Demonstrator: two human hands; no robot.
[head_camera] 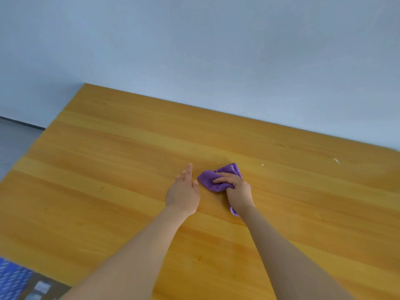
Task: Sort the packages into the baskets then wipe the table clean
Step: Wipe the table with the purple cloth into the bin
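Note:
A crumpled purple cloth (218, 177) lies on the wooden table (108, 169) near its middle. My right hand (237, 190) lies on top of the cloth, its fingers curled into the fabric and gripping it; a corner of cloth shows below my wrist. Just to the left, my left hand (184, 190) rests flat on the bare wood with its fingers straight, a short gap away from the cloth. No packages or baskets are in view.
Two small pale scraps lie on the table to the right, a scrap (262, 165) near the cloth and a scrap (336, 160) further off. A pale wall runs along the table's far edge. Blue patterned items (13, 278) show at the lower left corner.

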